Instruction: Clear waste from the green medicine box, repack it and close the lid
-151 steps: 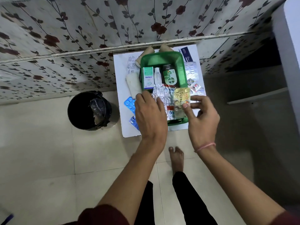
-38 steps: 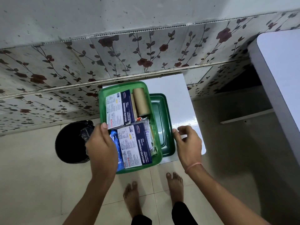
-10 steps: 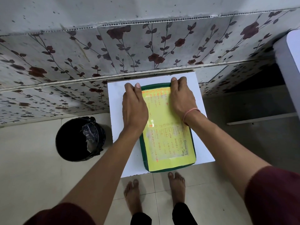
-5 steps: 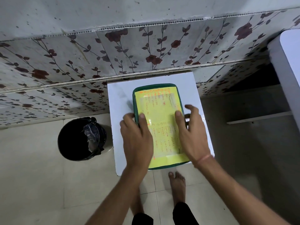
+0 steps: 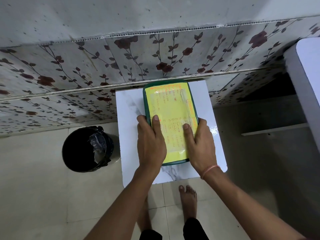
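The lid [image 5: 170, 108] hides everything inside the green medicine box. The left hand [image 5: 150, 144] and right hand [image 5: 200, 144] cover the lid's near corners. Handwriting on its yellow label [image 5: 173, 115] is too small to read. The counter [image 5: 128, 135] conceals the person's left foot.

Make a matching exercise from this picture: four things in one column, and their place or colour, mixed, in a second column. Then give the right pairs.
Things:
1. lid
2. bin
3. left hand
4. right hand

Descriptions:
A. black, on the floor beside the table
B. wears a pink wrist thread
C. green rim, yellow sheet on top
D. thumb on the lid, on the bin's side

Pairs: 1-C, 2-A, 3-D, 4-B
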